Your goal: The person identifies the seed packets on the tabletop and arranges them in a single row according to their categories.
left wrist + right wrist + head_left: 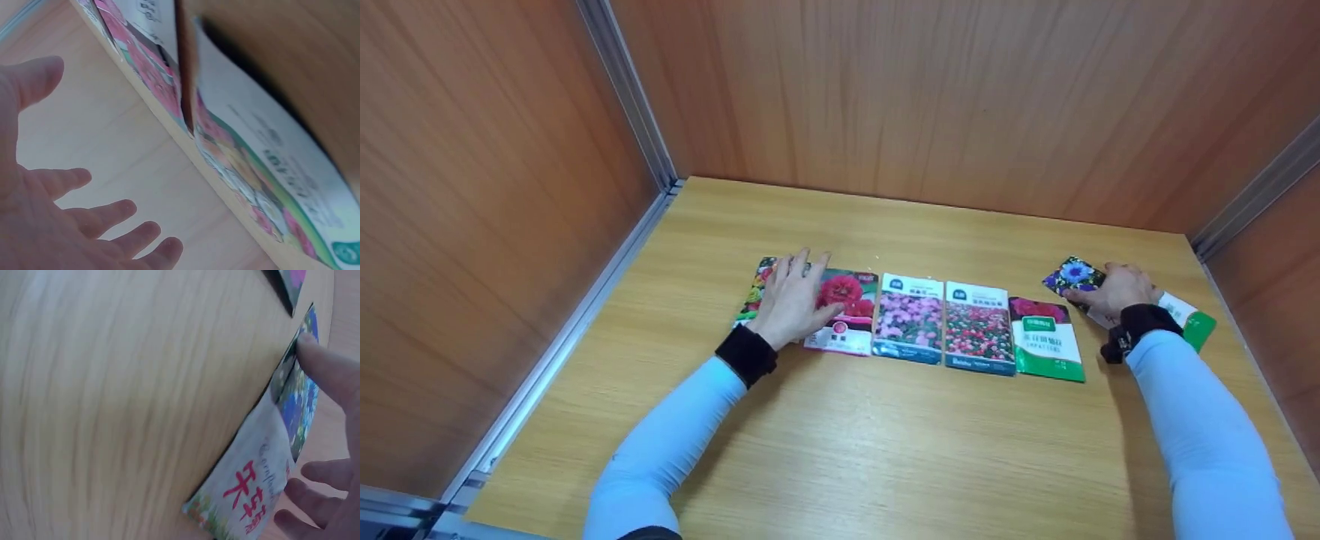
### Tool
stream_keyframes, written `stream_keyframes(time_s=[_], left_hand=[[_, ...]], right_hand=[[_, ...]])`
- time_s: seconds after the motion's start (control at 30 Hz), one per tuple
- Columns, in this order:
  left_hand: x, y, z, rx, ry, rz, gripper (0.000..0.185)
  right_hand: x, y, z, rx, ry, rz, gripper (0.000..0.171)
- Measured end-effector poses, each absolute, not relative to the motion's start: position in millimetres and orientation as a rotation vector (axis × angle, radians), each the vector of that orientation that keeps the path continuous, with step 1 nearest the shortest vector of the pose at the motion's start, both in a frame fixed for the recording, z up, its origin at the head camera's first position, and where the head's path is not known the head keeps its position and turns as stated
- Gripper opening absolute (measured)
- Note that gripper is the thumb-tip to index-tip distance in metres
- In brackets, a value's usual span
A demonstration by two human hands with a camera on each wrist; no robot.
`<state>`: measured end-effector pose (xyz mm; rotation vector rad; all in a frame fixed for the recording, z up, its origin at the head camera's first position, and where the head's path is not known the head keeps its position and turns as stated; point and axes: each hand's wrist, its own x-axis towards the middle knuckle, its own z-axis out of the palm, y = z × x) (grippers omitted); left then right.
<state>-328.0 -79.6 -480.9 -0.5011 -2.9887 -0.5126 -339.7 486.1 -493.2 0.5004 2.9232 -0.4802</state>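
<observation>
Over the two leftmost seed packets, my left hand (793,304) lies palm down with its fingers spread. One is a multicoloured flower packet (754,296), largely covered by the hand; the other is a red-flower packet (856,300). The left wrist view shows the fingers straight and apart beside the packets' edges. At the right, my right hand (1121,291) holds a blue cornflower seed packet (247,478), thumb at one long edge and curled fingers at the other. Beneath that wrist, a green and white packet (1198,328) is partly hidden.
In the row's middle lie a pink-flower packet (911,319) and a red-and-pink-flower packet (979,326). A green-bottomed packet (1046,345) ends the row at the right. Wooden panels (922,97) wall the table (885,450) at the back and sides.
</observation>
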Motion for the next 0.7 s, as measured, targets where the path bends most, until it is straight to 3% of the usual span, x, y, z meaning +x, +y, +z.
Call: stream_keyframes(time_s=[0.3, 0.7], left_hand=[[-329, -96, -484, -0.468, -2.976, -0.410, 0.099], [-333, -106, -486, -0.461, -2.961, -0.423, 0.097]], right_hand=[[-337, 495, -499, 0.534, 3.052, -0.494, 0.106], [-308, 504, -494, 0.650, 3.108, -0.636, 0.096]])
